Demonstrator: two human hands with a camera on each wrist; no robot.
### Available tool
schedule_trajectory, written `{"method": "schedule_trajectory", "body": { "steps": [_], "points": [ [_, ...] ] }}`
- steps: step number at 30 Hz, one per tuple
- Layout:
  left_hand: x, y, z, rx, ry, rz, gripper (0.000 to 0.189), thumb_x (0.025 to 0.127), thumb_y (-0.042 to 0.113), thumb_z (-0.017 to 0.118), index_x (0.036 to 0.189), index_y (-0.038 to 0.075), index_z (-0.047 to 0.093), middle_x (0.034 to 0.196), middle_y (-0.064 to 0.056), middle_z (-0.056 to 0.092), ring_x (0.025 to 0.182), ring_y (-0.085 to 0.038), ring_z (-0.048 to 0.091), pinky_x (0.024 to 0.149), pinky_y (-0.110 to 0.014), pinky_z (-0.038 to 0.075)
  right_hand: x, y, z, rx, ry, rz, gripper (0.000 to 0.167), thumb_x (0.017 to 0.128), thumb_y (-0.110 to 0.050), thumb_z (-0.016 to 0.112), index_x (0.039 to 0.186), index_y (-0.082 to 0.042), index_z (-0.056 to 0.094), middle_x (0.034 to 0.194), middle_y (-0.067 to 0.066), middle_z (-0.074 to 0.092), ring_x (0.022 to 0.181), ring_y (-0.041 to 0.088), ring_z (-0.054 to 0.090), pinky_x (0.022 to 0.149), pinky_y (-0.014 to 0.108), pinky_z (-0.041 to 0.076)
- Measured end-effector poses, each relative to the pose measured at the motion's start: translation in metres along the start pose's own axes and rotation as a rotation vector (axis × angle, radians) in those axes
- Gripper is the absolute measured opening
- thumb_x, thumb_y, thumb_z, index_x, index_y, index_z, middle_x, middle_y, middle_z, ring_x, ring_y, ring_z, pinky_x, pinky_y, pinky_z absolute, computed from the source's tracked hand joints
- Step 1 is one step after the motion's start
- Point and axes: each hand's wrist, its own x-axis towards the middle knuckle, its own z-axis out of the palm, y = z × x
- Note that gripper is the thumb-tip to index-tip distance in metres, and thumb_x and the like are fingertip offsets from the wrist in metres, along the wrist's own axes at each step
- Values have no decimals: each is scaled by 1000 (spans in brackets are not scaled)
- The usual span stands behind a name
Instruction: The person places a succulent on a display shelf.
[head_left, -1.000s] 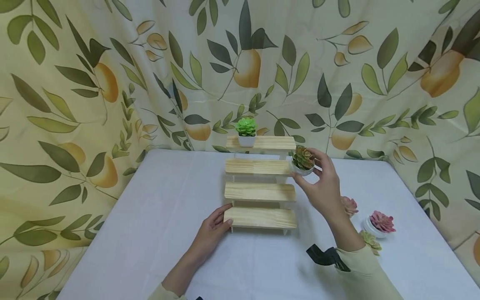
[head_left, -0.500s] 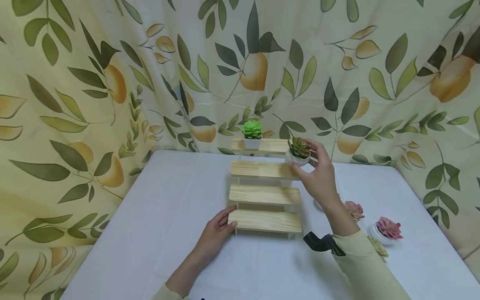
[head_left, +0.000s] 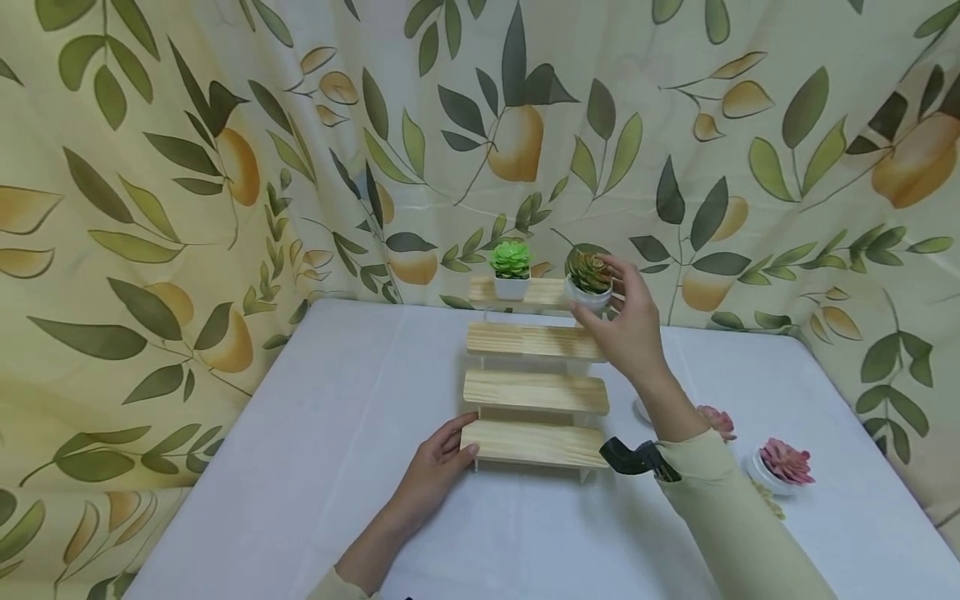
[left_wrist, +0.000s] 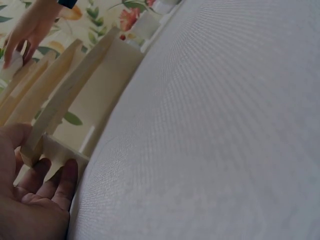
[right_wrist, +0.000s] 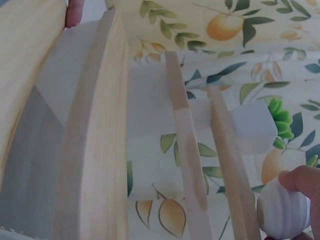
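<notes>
A four-tier wooden stand [head_left: 536, 392] rises in steps at the middle of the table. My left hand [head_left: 435, 471] grips the left end of its lowest board, thumb on top and fingers beneath, as the left wrist view shows. My right hand [head_left: 633, 329] pinches the round white pot of a reddish-green succulent [head_left: 588, 279] at the right end of the top board. In the right wrist view, this pot [right_wrist: 284, 210] sits right against the board; whether its full weight rests there, I cannot tell. A bright green succulent [head_left: 512, 268] in a square white pot stands left of it.
On the right of the white-covered table [head_left: 360, 375] stands a pink succulent [head_left: 783, 465] in a white pot. Another pink succulent [head_left: 717, 422] and a pale green one [head_left: 768, 498] are partly hidden by my right arm. A patterned curtain [head_left: 637, 75] hangs behind.
My right hand has raised the reddish-green succulent from beside the second-highest board to the top board's right end. The left hand keeps its grip on the stand. The head view has shifted slightly.
</notes>
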Motion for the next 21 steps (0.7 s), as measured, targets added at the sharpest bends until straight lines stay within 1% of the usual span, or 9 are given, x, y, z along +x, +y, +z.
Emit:
{"method": "schedule_trajectory", "body": {
  "steps": [4, 10, 12, 18, 21],
  "points": [
    [1, -1, -1, -3, 1, -7, 54, 104, 19, 67, 154, 12, 49, 149, -19, 53, 135, -30, 53, 106, -31, 46, 9, 1, 5, 4, -19, 5, 72, 89, -8, 82, 150, -6, 45, 140, 19, 51, 127, 38, 54, 102, 52, 49],
    [1, 0, 0, 7, 0, -29, 55, 103, 19, 67, 155, 12, 48, 150, -16, 53, 135, -28, 53, 105, -29, 46, 14, 3, 10, 3, -28, 25, 72, 89, -5, 83, 150, -5, 45, 142, 19, 49, 130, 36, 53, 106, 49, 47],
    [1, 1, 0, 13, 0, -28, 55, 103, 19, 68, 155, 13, 48, 149, -16, 53, 135, -27, 54, 104, -29, 47, 15, 4, 11, -2, -26, 28, 72, 88, -6, 83, 149, -6, 45, 142, 19, 50, 130, 35, 53, 107, 48, 47],
    [2, 1, -2, 20, 2, -16, 54, 103, 21, 68, 154, 15, 50, 148, -15, 55, 133, -26, 55, 104, -29, 47, 17, 5, 14, -4, -23, 31, 72, 89, -8, 83, 150, -7, 45, 142, 19, 50, 130, 36, 53, 106, 50, 47],
    [1, -1, -3, 20, 0, -8, 55, 103, 20, 67, 154, 12, 48, 148, -16, 55, 134, -27, 55, 105, -30, 47, 17, 5, 16, 5, -23, 34, 72, 90, -8, 82, 151, -7, 45, 142, 20, 49, 129, 36, 53, 106, 50, 47]
  ]
}}
